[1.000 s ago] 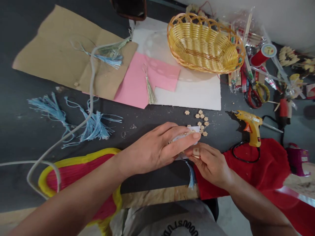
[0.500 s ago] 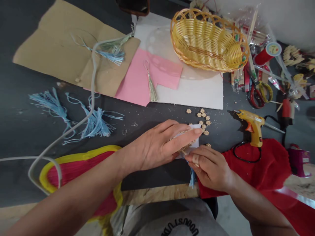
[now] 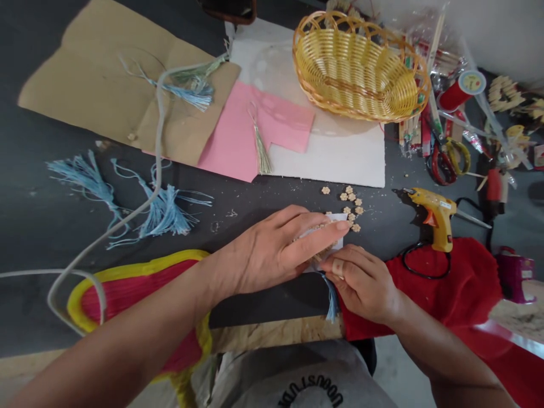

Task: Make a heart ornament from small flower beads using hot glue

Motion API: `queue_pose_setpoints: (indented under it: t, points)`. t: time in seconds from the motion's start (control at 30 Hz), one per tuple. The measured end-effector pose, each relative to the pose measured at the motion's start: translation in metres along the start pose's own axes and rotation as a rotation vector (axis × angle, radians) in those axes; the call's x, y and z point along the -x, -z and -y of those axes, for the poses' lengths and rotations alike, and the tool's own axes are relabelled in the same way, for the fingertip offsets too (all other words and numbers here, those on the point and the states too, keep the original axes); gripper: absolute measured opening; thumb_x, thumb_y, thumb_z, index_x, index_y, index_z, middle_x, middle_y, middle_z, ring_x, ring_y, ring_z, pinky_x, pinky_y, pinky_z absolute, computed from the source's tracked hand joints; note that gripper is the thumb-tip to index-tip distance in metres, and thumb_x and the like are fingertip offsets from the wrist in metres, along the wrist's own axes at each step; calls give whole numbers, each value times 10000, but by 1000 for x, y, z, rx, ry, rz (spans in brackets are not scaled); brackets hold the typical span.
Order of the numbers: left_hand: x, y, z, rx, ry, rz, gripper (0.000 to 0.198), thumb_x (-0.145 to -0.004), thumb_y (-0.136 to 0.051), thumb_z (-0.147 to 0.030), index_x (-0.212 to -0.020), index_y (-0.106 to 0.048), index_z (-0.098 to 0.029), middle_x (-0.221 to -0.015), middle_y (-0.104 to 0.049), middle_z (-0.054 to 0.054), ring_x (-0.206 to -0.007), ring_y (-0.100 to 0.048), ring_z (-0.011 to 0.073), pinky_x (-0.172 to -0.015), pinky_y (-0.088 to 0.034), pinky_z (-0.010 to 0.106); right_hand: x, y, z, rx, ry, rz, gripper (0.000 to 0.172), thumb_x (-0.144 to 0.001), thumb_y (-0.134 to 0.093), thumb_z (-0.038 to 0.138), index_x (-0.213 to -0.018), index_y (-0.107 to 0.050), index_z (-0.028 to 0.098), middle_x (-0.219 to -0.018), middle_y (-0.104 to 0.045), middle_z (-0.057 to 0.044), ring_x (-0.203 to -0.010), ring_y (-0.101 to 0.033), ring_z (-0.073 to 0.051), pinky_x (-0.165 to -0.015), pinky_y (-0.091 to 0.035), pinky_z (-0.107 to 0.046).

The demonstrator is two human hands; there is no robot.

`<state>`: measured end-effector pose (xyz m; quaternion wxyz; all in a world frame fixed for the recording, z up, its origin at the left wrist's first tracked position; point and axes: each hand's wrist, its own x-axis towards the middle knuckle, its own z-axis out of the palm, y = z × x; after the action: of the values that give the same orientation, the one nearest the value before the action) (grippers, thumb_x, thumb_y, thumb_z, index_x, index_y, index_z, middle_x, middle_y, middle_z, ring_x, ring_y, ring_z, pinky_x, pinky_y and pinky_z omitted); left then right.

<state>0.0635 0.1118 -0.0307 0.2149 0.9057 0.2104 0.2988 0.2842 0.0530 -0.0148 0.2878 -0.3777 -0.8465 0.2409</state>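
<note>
My left hand (image 3: 272, 249) bends over a small beaded piece (image 3: 317, 241), its fingers wrapped round it and hiding most of it. A white paper (image 3: 339, 218) shows under the piece. My right hand (image 3: 365, 283) pinches at the lower right edge of the piece; whatever lies between its fingertips is too hidden to name. From below the piece a blue tassel (image 3: 332, 303) hangs near the table's front edge. Several small wooden flowers (image 3: 349, 209) lie just beyond my fingers.
A yellow glue gun (image 3: 437, 215) rests beside a red cloth (image 3: 459, 283) at the right. Behind are a wicker basket (image 3: 361, 73), scissors (image 3: 444, 161) and red thread (image 3: 461, 90). Blue tassels (image 3: 165, 212) and a white cable (image 3: 159, 141) lie left, near a pink-and-yellow shape (image 3: 140, 289).
My right fingertips have shifted slightly at the piece's lower edge, and the thin stick seen in them earlier is now mostly hidden. My left hand is almost unchanged.
</note>
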Motion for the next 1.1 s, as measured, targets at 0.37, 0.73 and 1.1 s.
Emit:
queue_pose_setpoints:
  t: [0.37,0.73,1.1]
  points:
    - [-2,2,-1,-31,-1,4,560,-915,-516,-60,-1432,-301,-86,-1263,-620,175,-1198,-575,233,-1004,-522,423,-1,-1,1,14,0,44,162,-916,-552,73,-1013,-659,147,-894,-727,-82,-825,-665,-176,-722,-608,-337]
    - [-2,2,-1,-6,16,42,693,-854,-493,2,-1481,-217,-98,-1319,-606,184,-1244,-548,233,-1021,-511,421,-2,4,1,-56,-30,47,172,-908,-545,74,-1021,-644,159,-875,-710,-87,-827,-662,-186,-709,-598,-348]
    - [-2,-1,0,25,4,-18,692,-901,-537,-60,-1501,-194,-88,-1285,-627,194,-1223,-572,231,-997,-534,437,-1,1,0,-31,-22,48,200,-901,-556,55,-1047,-642,160,-881,-710,-83,-807,-640,-176,-707,-588,-335]
